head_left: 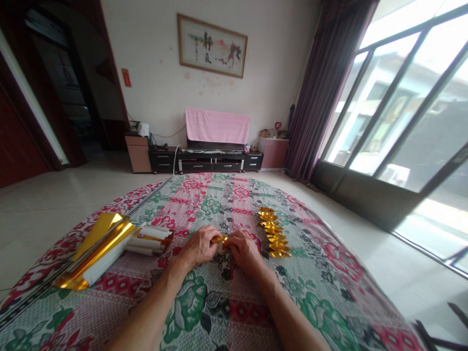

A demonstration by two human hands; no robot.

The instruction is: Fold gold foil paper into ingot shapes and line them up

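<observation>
The bench (226, 302) wears a cloth checked in grey and white, strewn with red and green flowers. The folded paper piece (220, 239) pinched between both hands is shiny gold, as is the row of folded pieces (273, 233) toward the right edge. Near the left edge, the sheet stack (95, 253) shows gold foil faces and white edges; the rolled sheets (149, 239) beside it are white with gold ends.

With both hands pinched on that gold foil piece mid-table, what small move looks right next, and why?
Probably finish the fold, then set the gold foil piece at the near end of the row of folded gold pieces. Left hand and right hand both pinch it, and the row lies just right of them. The stack of gold sheets sits left.
</observation>
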